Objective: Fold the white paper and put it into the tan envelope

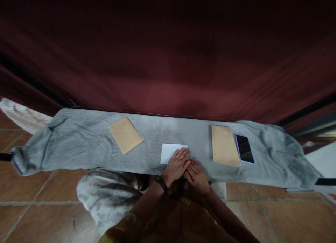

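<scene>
A white sheet of paper (168,151), perhaps folded, lies flat on the grey cloth in front of my body. Pressed flat over its right part is my left hand (176,165), fingers stretched out and a dark band at the wrist. My right hand (196,175) rests beside it at the paper's lower right corner, fingers extended and close together, touching the left hand. The paper's lower right area is hidden under the hands. To the left lies a brown envelope (125,134), tilted. On the right is a stack of brown envelopes (225,145).
A phone (244,149) with a dark screen lies just right of the envelope stack. Grey cloth (86,138) covers the narrow table, wrinkled toward both ends. A dark red curtain-like surface (168,92) rises behind it. Tiled floor (57,215) shows below.
</scene>
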`<state>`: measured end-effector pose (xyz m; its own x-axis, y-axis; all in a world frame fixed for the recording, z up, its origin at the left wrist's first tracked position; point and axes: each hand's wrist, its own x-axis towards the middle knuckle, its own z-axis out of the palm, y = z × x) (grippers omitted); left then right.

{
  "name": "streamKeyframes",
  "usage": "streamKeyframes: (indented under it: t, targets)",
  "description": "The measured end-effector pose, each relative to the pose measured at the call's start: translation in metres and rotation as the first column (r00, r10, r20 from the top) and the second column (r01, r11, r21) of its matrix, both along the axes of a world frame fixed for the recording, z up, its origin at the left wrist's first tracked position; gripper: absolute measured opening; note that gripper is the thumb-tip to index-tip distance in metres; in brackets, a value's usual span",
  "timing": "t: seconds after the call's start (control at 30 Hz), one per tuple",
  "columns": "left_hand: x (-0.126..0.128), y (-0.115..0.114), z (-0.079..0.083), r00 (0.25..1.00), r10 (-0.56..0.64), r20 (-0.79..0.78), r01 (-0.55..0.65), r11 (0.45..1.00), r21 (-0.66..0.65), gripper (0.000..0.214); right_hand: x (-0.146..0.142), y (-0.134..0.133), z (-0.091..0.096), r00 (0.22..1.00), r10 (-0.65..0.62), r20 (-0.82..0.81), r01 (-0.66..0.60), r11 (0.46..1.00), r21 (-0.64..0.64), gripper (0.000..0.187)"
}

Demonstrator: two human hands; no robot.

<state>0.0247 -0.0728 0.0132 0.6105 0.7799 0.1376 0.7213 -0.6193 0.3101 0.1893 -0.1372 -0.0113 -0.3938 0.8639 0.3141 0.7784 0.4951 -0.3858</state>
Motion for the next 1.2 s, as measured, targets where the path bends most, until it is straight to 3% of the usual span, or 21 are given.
streamKeyframes:
  t: [0.3, 0.57, 0.87, 1.2]
  targets:
    - [0.006, 0.017, -0.012, 0.997, 0.069, -0.032, -0.068, 0.997, 0.047, 0.060, 0.001, 0.001, -0.010, 0.998, -0.014, -0.068, 0.016, 0.999, 0.032, 0.038]
    - [0.005, 0.012, -0.013, 0.983, 0.183, -0.018, -0.182, 0.981, 0.073, 0.056, 0.002, 0.003, -0.009, 0.999, -0.005, -0.046, 0.005, 1.000, 0.000, 0.042]
    - [-0.014, 0.002, -0.010, 0.952, 0.302, -0.056, -0.295, 0.950, 0.102, 0.059, 0.002, 0.003, -0.003, 0.999, -0.006, -0.050, 0.004, 0.999, -0.037, 0.046]
    - [-0.048, -0.008, -0.014, 0.912, 0.394, -0.111, -0.378, 0.915, 0.139, 0.064, 0.002, 0.003, -0.008, 0.995, 0.014, -0.103, -0.011, 1.000, 0.028, 0.043]
